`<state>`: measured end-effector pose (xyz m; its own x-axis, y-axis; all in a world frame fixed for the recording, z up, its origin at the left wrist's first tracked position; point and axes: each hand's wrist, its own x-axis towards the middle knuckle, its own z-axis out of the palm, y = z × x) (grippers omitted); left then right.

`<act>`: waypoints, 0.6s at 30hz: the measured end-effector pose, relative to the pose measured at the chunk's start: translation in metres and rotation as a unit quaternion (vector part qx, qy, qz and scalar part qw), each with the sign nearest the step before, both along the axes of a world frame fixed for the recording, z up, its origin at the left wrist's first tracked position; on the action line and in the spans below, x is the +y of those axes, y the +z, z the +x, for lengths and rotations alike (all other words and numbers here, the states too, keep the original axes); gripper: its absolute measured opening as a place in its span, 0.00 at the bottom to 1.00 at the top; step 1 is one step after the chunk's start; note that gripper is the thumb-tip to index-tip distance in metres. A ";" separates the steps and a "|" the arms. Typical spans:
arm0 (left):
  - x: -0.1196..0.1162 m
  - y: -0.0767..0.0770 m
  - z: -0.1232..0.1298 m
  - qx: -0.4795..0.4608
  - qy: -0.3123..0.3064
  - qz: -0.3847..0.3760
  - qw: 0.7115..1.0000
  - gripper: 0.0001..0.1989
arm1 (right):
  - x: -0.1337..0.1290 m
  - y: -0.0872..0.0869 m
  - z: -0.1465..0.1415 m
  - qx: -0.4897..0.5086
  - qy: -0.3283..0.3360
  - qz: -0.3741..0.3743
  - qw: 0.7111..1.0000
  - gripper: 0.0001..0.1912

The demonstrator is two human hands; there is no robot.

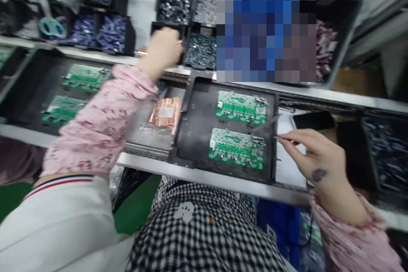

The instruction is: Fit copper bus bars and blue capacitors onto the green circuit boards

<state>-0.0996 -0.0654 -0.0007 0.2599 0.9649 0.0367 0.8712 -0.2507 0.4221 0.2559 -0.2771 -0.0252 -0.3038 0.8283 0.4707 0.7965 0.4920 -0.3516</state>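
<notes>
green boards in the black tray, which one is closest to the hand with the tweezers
The lower board, nearest the right hand; the upper board lies farther back in the tray.

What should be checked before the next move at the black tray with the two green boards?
1. Two green circuit boards seated flat in the black rectangular tray: ok.
2. Right hand pinching thin metal tweezers, tip beside the near board's right edge: ok.
3. Left hand reaching to the small black parts bins; whether it holds a part: cannot tell, blurred.
4. Copper-coloured ribbed block lies left of the tray, apart from both hands: ok.
5. Dark phone lies close behind the right hand: not ok, crowding.
</notes>
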 end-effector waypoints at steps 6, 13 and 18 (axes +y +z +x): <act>0.060 -0.020 -0.067 0.183 0.011 -0.008 0.983 0.60 | -0.013 -0.034 0.026 0.010 -0.037 -0.130 0.991 0.06; 0.024 0.010 -0.044 0.258 -0.030 0.084 0.962 0.61 | -0.005 -0.041 0.023 -0.010 0.004 -0.180 0.984 0.08; 0.033 -0.003 -0.060 0.184 0.111 0.122 0.969 0.34 | -0.006 -0.040 0.023 -0.023 0.013 -0.180 0.983 0.09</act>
